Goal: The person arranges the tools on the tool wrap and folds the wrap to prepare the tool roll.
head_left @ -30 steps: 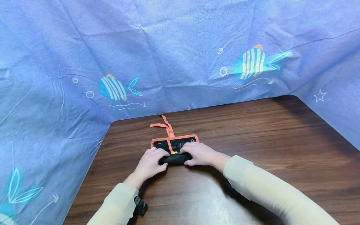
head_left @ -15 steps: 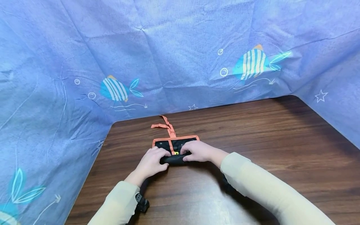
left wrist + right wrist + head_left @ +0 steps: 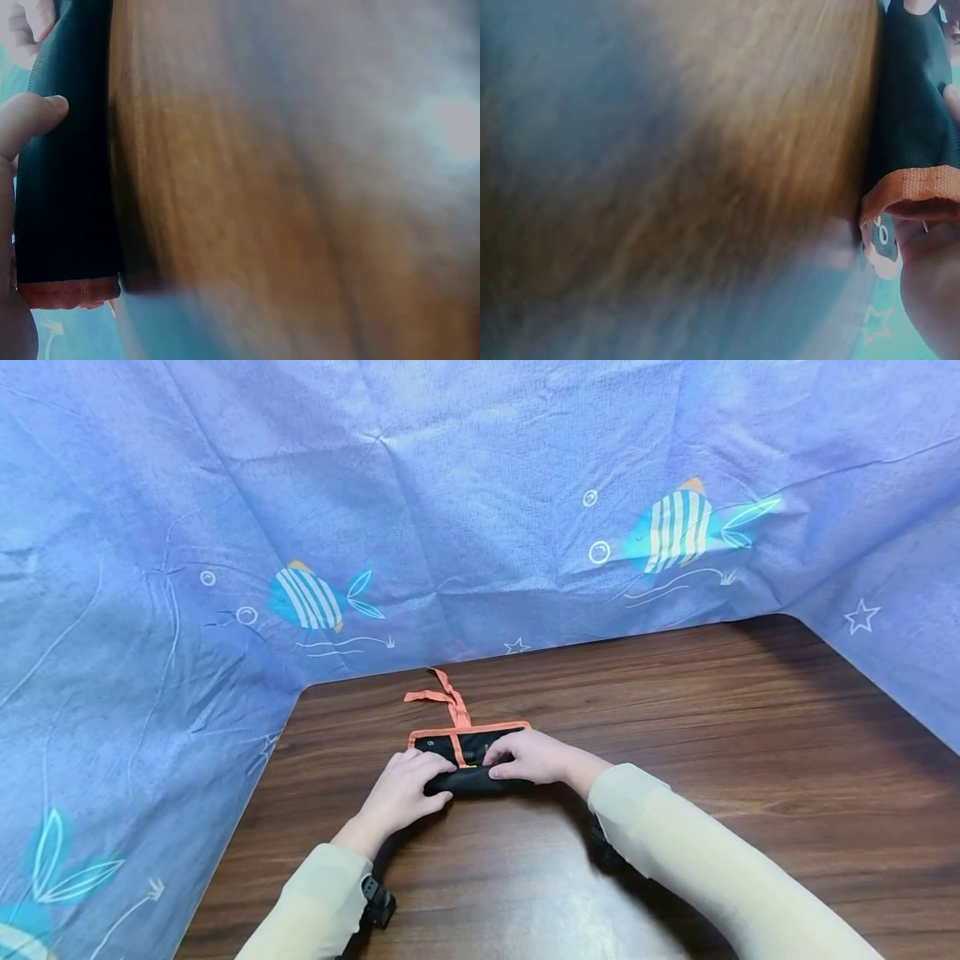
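A black fabric tool roll (image 3: 480,780) with orange edging lies partly rolled up on the table, its flat part on the far side. Two orange tie straps (image 3: 458,710) stretch away from its far edge. My left hand (image 3: 403,785) grips the left end of the rolled part, and its thumb (image 3: 45,116) lies across the black cloth in the left wrist view. At the right end my right hand (image 3: 534,757) pinches the roll. In the right wrist view the orange-edged end (image 3: 919,184) curls over by that hand. A small yellow bit (image 3: 468,766) peeks out at the fold; what it belongs to is hidden.
The dark wood-grain table (image 3: 675,735) extends to the right and toward me. Behind and at both sides hangs a blue cloth (image 3: 480,527) printed with fish. A black strapped device (image 3: 377,902) sits at my left wrist.
My right hand has shifted slightly up and away, and its thumb has moved up onto the roll. The rolled part has turned a little away from me, covering more of the yellow bit.
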A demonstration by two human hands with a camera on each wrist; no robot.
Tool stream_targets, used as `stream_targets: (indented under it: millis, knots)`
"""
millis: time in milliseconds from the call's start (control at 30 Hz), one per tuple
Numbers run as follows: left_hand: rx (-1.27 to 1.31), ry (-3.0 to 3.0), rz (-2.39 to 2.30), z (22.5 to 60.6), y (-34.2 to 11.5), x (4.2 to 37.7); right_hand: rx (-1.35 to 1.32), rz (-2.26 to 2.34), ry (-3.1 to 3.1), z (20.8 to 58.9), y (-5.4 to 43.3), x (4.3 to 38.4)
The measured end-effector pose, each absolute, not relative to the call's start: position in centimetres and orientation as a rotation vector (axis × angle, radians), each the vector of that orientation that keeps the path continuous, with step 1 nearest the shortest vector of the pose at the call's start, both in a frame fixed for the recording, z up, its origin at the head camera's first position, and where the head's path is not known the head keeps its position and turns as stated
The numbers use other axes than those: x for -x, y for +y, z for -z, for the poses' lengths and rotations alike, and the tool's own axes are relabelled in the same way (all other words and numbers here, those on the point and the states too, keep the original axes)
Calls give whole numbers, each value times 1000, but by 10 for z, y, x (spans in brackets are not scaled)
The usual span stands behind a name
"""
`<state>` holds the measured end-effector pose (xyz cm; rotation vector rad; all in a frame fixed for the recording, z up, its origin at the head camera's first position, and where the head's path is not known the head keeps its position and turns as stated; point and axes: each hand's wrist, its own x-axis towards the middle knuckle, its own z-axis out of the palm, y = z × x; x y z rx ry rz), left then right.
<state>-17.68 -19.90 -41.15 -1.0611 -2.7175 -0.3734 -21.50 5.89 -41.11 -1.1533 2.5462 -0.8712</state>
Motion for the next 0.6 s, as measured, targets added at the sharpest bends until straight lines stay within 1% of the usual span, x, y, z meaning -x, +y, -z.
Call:
stream_targets:
  millis: [267,600]
  knots:
    - [1059,-2743,415,407,-197,184,1089,920,2539,407,64,213]
    - [982,-2839,584,405,-198,187,1126,764,2596,405,57,210]
